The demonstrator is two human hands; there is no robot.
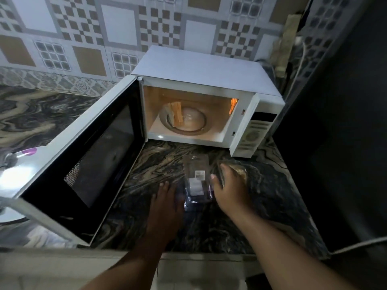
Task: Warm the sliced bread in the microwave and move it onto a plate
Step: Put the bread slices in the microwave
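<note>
From the head view, the white microwave [209, 97] stands on the dark marbled counter [159, 164] against the patterned tile wall, its door [83, 162] swung wide open to the left of the cavity and its interior lamp lit. Inside the microwave, on the left part of the round glass turntable [184, 120], the sliced bread [174, 113] stands on edge, well apart from both hands. In front of the microwave, on the counter, lies a clear plastic bread packet [198, 183] with a small white label, and its right end seems to bunch up under the right hand. The left hand [165, 208] lies in front of the microwave at the packet's left edge, its fingers stretched out nearly straight and flat toward the counter, touching or just beside the plastic; the blur does not let me tell which. The right hand [228, 185] rests on the packet's right side, fingers bent down over the crumpled plastic, thumb toward the label; whether it truly grips the packet cannot be told. Left of the microwave door, a white plate [12, 178] with a purple mark shows partly behind the door's edge.
</note>
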